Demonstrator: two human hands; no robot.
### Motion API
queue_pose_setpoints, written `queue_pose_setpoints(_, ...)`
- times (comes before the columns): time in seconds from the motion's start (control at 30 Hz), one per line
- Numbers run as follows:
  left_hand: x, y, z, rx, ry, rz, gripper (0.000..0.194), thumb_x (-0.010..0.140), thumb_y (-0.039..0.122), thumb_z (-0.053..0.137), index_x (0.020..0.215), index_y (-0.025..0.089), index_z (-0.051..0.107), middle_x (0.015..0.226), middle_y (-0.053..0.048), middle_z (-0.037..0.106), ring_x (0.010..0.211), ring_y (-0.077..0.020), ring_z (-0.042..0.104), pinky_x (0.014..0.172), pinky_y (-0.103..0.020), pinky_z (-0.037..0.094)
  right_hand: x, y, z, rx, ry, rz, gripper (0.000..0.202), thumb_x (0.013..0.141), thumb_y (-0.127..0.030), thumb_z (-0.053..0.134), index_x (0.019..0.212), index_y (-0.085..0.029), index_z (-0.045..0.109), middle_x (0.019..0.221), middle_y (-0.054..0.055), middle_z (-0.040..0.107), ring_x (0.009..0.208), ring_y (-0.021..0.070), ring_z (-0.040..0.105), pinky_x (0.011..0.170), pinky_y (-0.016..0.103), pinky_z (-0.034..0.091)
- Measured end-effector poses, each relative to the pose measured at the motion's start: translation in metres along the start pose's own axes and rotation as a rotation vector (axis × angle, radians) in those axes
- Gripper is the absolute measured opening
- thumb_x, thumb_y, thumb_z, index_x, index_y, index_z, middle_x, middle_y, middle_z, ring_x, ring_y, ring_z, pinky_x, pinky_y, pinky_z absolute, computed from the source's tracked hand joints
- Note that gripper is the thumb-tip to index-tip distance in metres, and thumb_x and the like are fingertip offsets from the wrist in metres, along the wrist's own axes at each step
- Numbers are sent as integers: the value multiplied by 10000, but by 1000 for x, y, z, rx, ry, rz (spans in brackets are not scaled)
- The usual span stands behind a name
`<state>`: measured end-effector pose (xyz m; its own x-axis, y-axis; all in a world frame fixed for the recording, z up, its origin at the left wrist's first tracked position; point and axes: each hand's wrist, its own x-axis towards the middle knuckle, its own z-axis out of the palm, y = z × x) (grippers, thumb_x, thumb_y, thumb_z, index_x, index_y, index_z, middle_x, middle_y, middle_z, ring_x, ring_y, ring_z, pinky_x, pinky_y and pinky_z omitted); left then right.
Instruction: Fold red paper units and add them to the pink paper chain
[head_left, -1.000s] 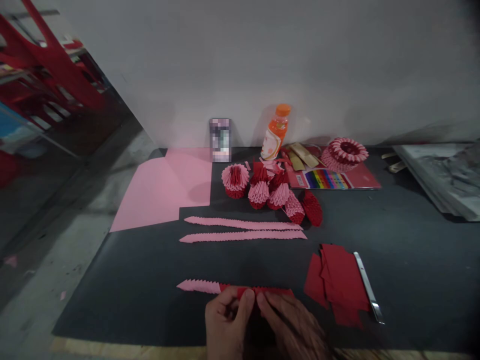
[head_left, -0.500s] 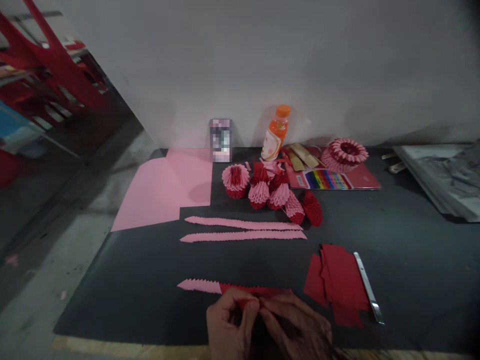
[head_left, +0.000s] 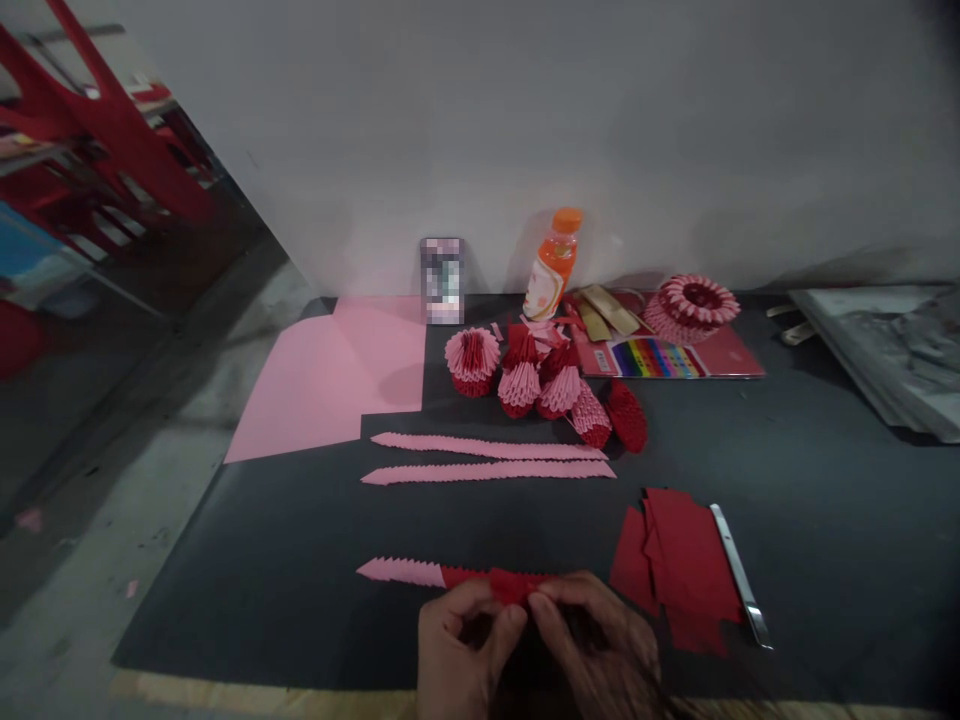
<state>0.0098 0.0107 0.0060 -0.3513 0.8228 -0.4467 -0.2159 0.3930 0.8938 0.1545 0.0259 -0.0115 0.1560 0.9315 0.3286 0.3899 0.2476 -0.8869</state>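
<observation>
At the table's near side, my left hand (head_left: 466, 640) and my right hand (head_left: 596, 635) pinch one small piece of red paper (head_left: 514, 586) between thumbs and fingers. Behind it lies a row of folded paper pieces (head_left: 401, 571), pink at the left end and red toward my hands, which hide part of it. Two long pink rows of folded pieces (head_left: 487, 470) stretch across the table farther back. To the right of my right hand are a stack of red paper slips (head_left: 690, 550) and a slim silver-coloured cutter (head_left: 741, 578).
Folded pink-and-red paper pieces (head_left: 517, 388) stand toward the back, beside a bottle of orange drink (head_left: 555, 262) and a phone-like object (head_left: 444, 282). Pink sheets (head_left: 315, 385) cover the back left. A round paper piece (head_left: 694, 305) rests on a red pack (head_left: 720, 355).
The red paper piece now shows more above my fingertips, and my right hand's fingers have shifted and tilted up. The view has moved slightly; the table things lie as before.
</observation>
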Motion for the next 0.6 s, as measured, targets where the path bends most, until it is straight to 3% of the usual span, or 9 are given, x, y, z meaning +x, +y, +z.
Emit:
queue_pose_setpoints(0.13,2,1,3,-37,10,-14,505,606,818,1141,711,346,997,685,-43,941,674,-302,882,676,-374,752,-1,-2,0,18,-9,7,150,1066,-389,911,920,-357,888,728,-90,875,553,143,854,590,135,695)
queue_pose_setpoints(0.27,3,-1,2,-58,14,-25,517,613,818,1146,722,333,1003,684,-47,944,669,-284,871,672,-350,735,-1,0,2,32,-18,24,147,1078,-391,905,939,-346,892,750,-79,890,567,148,859,589,148,700)
queue_pose_setpoints(0.4,2,-3,-1,-56,19,-17,491,659,784,1142,724,321,994,657,-37,915,637,-240,813,653,-300,673,1,4,-1,33,-55,-60,30,1080,-359,913,1072,-372,939,871,-57,956,685,168,934,701,172,763)
queue_pose_setpoints(0.5,2,-5,-3,-59,-3,-17,500,668,789,1132,732,313,992,651,-34,899,642,-223,790,675,-284,650,3,4,-4,17,-86,-135,167,1059,-250,908,1146,-390,935,921,-62,975,738,165,956,775,172,784)
queue_pose_setpoints(0.6,4,-8,-7,-53,-31,-29,583,662,852,1109,713,287,970,603,-25,833,633,-214,759,662,-277,617,3,2,-3,38,-59,-175,179,1066,-212,896,1116,-379,936,880,-53,964,685,166,938,727,177,781)
